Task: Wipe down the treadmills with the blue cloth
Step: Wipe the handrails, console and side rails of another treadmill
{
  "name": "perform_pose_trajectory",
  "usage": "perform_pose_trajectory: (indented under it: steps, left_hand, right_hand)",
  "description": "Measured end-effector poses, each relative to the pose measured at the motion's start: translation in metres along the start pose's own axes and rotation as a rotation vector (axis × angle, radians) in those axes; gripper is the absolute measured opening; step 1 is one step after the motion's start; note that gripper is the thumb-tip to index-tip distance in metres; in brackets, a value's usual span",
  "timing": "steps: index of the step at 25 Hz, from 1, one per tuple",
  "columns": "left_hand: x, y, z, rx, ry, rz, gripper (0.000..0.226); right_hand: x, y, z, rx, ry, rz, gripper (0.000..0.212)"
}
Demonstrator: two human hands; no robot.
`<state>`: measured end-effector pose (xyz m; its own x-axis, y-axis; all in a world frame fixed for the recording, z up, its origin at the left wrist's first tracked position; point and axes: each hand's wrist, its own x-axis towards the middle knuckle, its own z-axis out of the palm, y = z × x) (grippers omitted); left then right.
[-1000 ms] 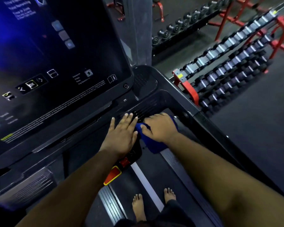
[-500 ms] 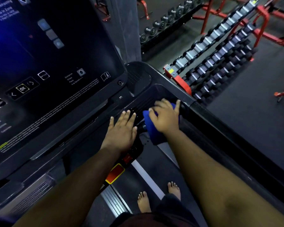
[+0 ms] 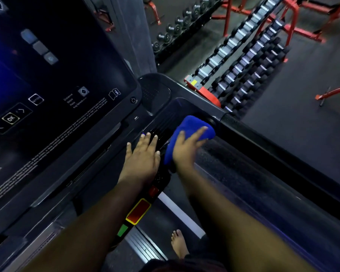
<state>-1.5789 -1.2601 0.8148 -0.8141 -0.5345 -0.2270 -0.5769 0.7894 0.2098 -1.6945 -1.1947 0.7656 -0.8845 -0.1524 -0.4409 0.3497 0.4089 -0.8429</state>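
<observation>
Looking down from the head camera, the person's right hand (image 3: 186, 148) presses the blue cloth (image 3: 192, 130) against the treadmill (image 3: 263, 146) at the inner right corner of its console tray, where the tray meets the right handrail. The fingers lie fairly straight across the top of the cloth, which bunches out ahead of the fingertips and also hangs down past the thumb side of the palm; whether the thumb curls under the fabric cannot be told, as the hand is slightly blurred. The left hand (image 3: 142, 156) lies flat and released, fingers straight and close together, palm down on the dark console ledge just beside the cloth, its fingertips at the ribbed strip of the tray. The two hands sit close together, with a narrow gap between them.

Above and to the left of the hands, the large display screen (image 3: 53, 79) tilts toward the viewer, dark with a blue glow at its left edge, white icons and an OK marking. Below the left wrist a red stop button (image 3: 138, 211) framed in yellow sits on the console edge, with a green patch (image 3: 122, 230) just below it. One bare foot (image 3: 178, 243) stands on the treadmill belt beside a white stripe (image 3: 180, 214). Beyond the right handrail, red racks of dumbbells (image 3: 247, 61) stand on the dark gym floor.
</observation>
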Motion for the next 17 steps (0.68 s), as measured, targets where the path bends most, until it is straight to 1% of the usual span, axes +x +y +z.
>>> perform_pose_trajectory:
  steps: [2,4,5,6,7,8,9,10,12,14,15,17]
  left_hand:
    - [0.000,0.000,0.000,0.002,-0.001,-0.003,0.057]
    - [-0.002,0.001,0.001,0.006,0.007,0.006,0.057]
    - [-0.003,0.001,0.001,0.008,0.015,0.010,0.057]
    - [-0.003,0.001,0.001,0.008,0.024,0.010,0.057]
    - [-0.002,0.000,0.001,0.005,0.034,0.011,0.056]
    - [-0.003,0.000,0.002,0.006,0.038,0.009,0.056]
    - [-0.004,0.000,0.002,0.012,0.042,0.007,0.056]
    - [-0.005,0.001,0.002,0.018,0.046,0.008,0.056]
    - [-0.006,0.002,0.001,0.026,0.029,0.004,0.057]
    - [-0.002,0.001,0.001,0.037,0.019,-0.005,0.058]
    - [-0.001,0.001,0.001,0.041,0.014,-0.006,0.058]
    - [-0.001,0.002,0.001,0.045,0.013,-0.008,0.058]
  right_hand:
    - [-0.016,0.017,-0.003,-0.454,-0.080,-0.329,0.066]
    - [0.009,0.014,-0.029,-0.778,-0.144,-0.704,0.058]
    - [0.030,0.003,-0.039,-0.905,-0.207,-0.813,0.057]
    - [0.050,-0.011,-0.045,-1.012,-0.276,-0.863,0.058]
    - [0.063,-0.027,-0.047,-1.099,-0.348,-0.846,0.058]
    - [0.067,-0.036,-0.043,-1.160,-0.381,-0.825,0.056]
    - [0.061,-0.036,-0.039,-1.161,-0.363,-0.812,0.051]
    - [0.049,-0.026,-0.038,-1.111,-0.307,-0.838,0.047]
    - [0.017,0.012,-0.044,-0.965,-0.227,-0.952,0.045]
    - [0.005,0.034,-0.057,-0.931,-0.195,-1.090,0.046]
    - [0.012,0.026,-0.058,-0.956,-0.237,-1.123,0.044]
    - [0.033,-0.019,-0.046,-1.079,-0.416,-1.116,0.043]
